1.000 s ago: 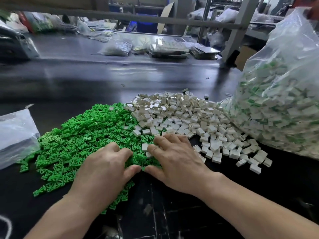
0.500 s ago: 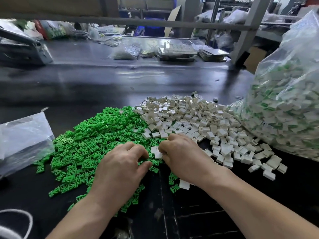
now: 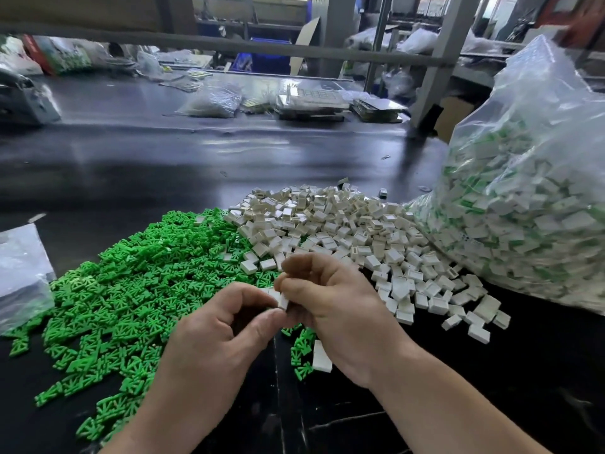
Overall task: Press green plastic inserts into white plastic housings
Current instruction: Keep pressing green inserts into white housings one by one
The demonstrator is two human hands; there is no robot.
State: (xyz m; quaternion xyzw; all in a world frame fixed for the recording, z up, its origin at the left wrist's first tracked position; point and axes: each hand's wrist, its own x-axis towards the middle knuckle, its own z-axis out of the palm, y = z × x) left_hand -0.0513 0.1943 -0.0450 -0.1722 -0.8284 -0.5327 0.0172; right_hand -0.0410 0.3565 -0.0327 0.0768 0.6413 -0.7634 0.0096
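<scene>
Nearest you, both forearms come in bare over the dark, glossy bench (image 3: 327,421). Your left hand (image 3: 209,348) is curled, thumb and forefinger pressed together on a small white housing (image 3: 281,299). Your right hand (image 3: 330,309) meets it from the other side, fingers bent and pinching the same piece; the two hands touch at the fingertips, raised just above the bench. Whether a green insert sits inside that piece cannot be told, as the fingers cover it.

Just under the right hand lies one loose white block (image 3: 321,357) beside a few stray green inserts (image 3: 302,352).

Left and beyond: a wide, low heap of green inserts (image 3: 131,283), bright plastic, flat, with fan-like ribs, tangled together.

Right and beyond: a heap of white housings (image 3: 343,231), small boxy matte blocks, some showing an open rectangular slot. The two heaps touch and mix along their shared edge.

Far right: a tall clear plastic bag (image 3: 530,191), crinkled, full of white pieces with green showing in them.

Left edge: a flat clear bag (image 3: 23,273), cloudy film.

Farther back: more bagged parts (image 3: 212,101) and flat trays (image 3: 314,101) across the bench.
</scene>
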